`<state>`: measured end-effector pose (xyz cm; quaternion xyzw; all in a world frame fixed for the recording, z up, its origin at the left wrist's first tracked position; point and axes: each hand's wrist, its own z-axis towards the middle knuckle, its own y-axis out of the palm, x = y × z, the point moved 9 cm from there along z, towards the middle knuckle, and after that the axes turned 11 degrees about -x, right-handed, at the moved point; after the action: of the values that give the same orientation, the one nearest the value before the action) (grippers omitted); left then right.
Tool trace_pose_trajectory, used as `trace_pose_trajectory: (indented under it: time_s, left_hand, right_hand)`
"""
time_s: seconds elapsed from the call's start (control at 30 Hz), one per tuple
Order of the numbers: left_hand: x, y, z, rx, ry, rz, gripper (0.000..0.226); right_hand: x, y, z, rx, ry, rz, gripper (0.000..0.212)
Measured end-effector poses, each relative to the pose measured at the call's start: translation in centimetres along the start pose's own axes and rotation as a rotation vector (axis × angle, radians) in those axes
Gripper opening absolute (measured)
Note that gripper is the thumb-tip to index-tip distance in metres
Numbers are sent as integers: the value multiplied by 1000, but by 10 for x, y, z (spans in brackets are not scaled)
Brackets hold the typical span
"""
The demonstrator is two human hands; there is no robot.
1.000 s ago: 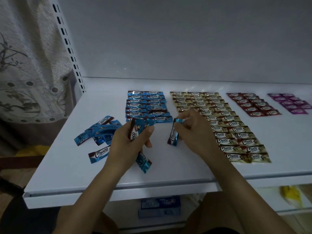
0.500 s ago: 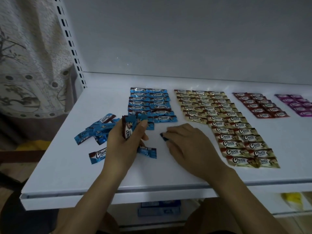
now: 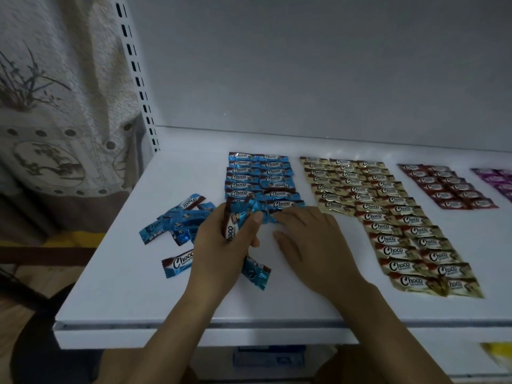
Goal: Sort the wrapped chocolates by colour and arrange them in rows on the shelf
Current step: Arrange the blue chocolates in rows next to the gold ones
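**Left grip full, right grip flat**

On the shelf [image 3: 133, 289], the left grip [image 3: 219, 250] curls round a bundle of blue chocolates [image 3: 235, 218], their long axes pointing away from the person. The right grip [image 3: 310, 245] lies spread, fingertips at the near end of the blue rows [image 3: 257, 176].

"Choco" in white script on blue wrappers [image 3: 250, 177] in far-left rows. Same on gold wrappers [image 3: 401, 250] to the right, clearest at near end. Also on loose wrapper [image 3: 181, 262] lying near left, and lengthwise on held piece [image 3: 230, 231] in left hand [image 3: 219, 253]. Small print beneath unreadable. Red wrappers [image 3: 448, 187] far right: illegible.
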<state>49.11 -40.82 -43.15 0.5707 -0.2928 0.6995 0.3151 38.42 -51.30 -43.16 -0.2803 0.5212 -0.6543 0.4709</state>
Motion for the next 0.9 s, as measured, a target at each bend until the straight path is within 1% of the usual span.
trace_pose_trajectory:
  time_s: [0.07, 0.13, 0.17, 0.2, 0.27, 0.3, 0.37, 0.43, 0.47, 0.53, 0.57, 0.6, 0.63, 0.73, 0.77, 0.83, 0.9]
  left_hand:
    - [-2, -1, 0, 9, -10, -5, 12]
    - [-4, -2, 0, 18, -27, -24, 12]
    - [-5, -2, 0, 25, -32, -38, 13]
    - [-5, -3, 0, 32, -33, -46, 13]
    - [-5, -5, 0, 39, -28, -51, 19]
    - [-5, -5, 0, 42, -29, -64, 21]
    - [-7, -7, 0, 58, -36, -102, 16]
    - [-7, -9, -1, 76, -30, -104, 13]
    - [-5, -9, -1, 81, -15, -82, 14]
    - [-3, -10, -2, 97, 9, -46, 14]
    - [-3, -12, -2, 111, 6, -52, 14]
    - [-5, -13, -2, 124, -3, -70, 14]
    - [-7, -14, -2, 135, -16, -90, 14]
    - [-9, -15, -1, 138, -31, -118, 13]
    - [-9, -15, -1, 137, -27, -119, 13]
    - [-8, -16, -2, 135, -20, -111, 14]
    - [-5, -15, -3, 122, -12, -104, 20]
  right_hand:
    - [-3, -1, 1, 17, -15, -2, 37]
    - [-5, -9, -1, 72, -19, 30, 36]
    - [-7, -16, -4, 109, -23, 123, 37]
    - [-9, -24, -7, 138, -34, 286, 39]
    - [-20, -32, -13, 118, -75, 698, 48]
    - [-27, -31, -15, 85, -81, 809, 47]
    - [-37, -23, -17, 26, -79, 816, 35]
    - [-38, -16, -18, 21, -73, 793, 17]
    - [-36, -16, -18, 37, -61, 823, 14]
    - [-25, -19, -17, 67, -1, 891, 24]
    - [-18, -22, -12, 86, 40, 871, 31]
    - [-10, -25, -2, 95, 77, 795, 36]
    - [-3, -23, 11, 69, 103, 684, 42]
    - [6, -5, 55, -134, 112, 272, 74]
    - [8, 5, 65, -202, 112, 159, 81]
    - [11, 24, 75, -312, 123, 30, 79]
    - [12, 33, 75, -354, 122, 4, 72]
